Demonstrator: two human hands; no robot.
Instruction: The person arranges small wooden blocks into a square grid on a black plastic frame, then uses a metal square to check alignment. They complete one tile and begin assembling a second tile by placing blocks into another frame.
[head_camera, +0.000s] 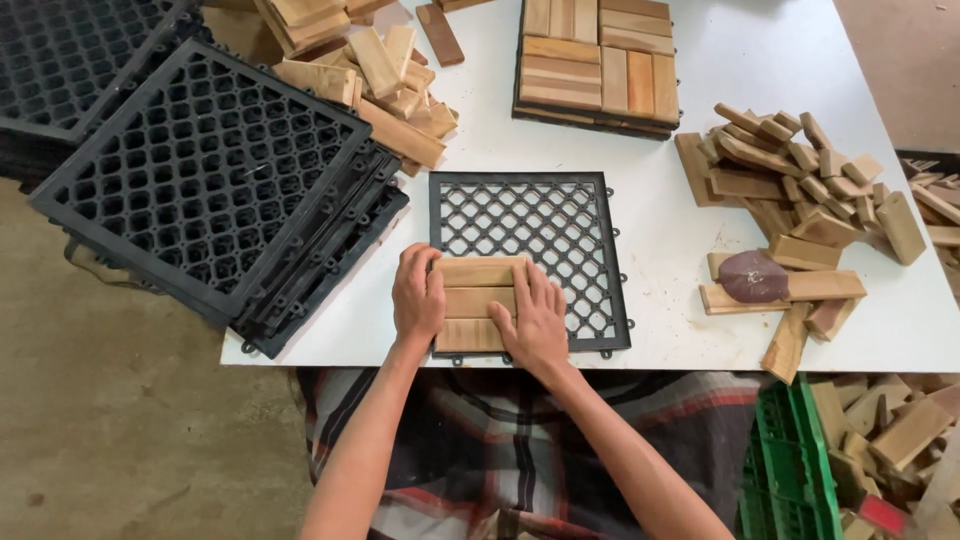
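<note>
Head view: both hands lie flat, fingers spread.
Left hand (418, 296): presses the left ends of three wooden slats (477, 303).
Right hand (533, 320): covers their right ends.
Slats: near-left corner of a black grid tile (560, 225) on the white desk (760, 60).
Risk: uneven pressure could probably skew a slat off the grid.

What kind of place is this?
Probably a small workshop making wooden floor tiles: both hands press wood slats onto a black plastic grid, beside loose wood blocks and finished tiles.
</note>
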